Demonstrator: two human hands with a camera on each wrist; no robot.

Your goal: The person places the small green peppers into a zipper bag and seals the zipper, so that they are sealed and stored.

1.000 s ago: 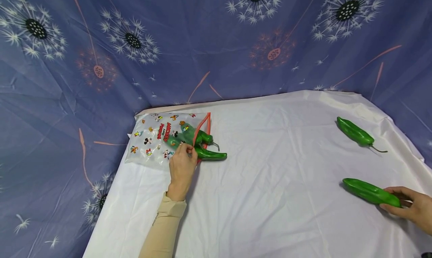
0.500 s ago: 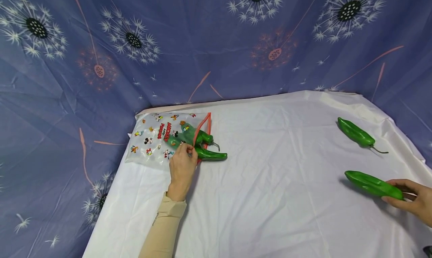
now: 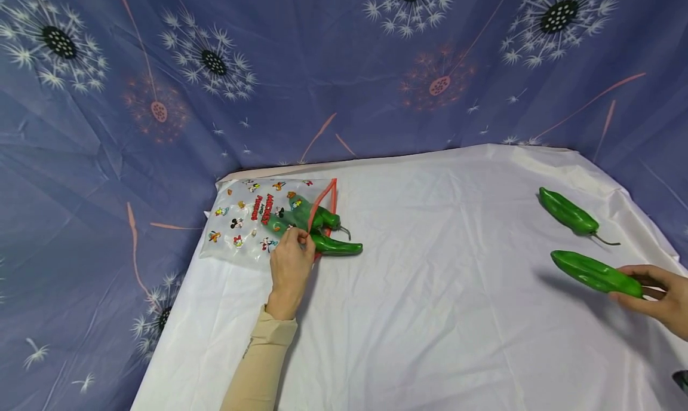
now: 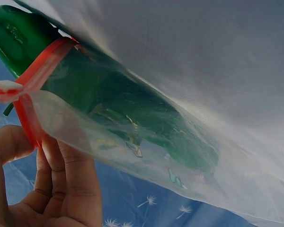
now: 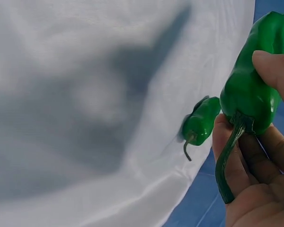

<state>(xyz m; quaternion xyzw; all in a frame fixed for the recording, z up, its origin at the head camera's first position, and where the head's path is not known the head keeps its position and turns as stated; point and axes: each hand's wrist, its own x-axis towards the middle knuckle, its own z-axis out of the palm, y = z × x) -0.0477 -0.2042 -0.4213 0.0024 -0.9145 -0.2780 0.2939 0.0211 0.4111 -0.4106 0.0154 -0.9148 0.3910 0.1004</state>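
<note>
My left hand (image 3: 292, 261) pinches the red-edged mouth of a clear zip bag (image 3: 228, 250) printed with cartoon figures. Two green peppers lie partly in the bag; one long pepper (image 3: 344, 248) pokes out of the opening, and the other (image 3: 326, 218) shows its stem there. In the left wrist view, thumb and fingers (image 4: 68, 175) hold the red strip beside a white slider (image 4: 7, 85). On the right, my right hand (image 3: 658, 294) grips another green pepper (image 3: 588, 270) by its stem end, above the cloth. Its curved stem (image 5: 222, 165) runs down towards the palm.
A loose green pepper (image 3: 570, 212) lies on the white cloth (image 3: 430, 291) beyond the right hand. Blue dandelion-print fabric (image 3: 344, 70) stands behind the table and along its sides. A dark object (image 3: 681, 380) is cut off at the right edge.
My right hand has lifted its pepper off the cloth and moved slightly away from me; the pepper's shadow now falls apart from it. The left hand and bag have stayed still.
</note>
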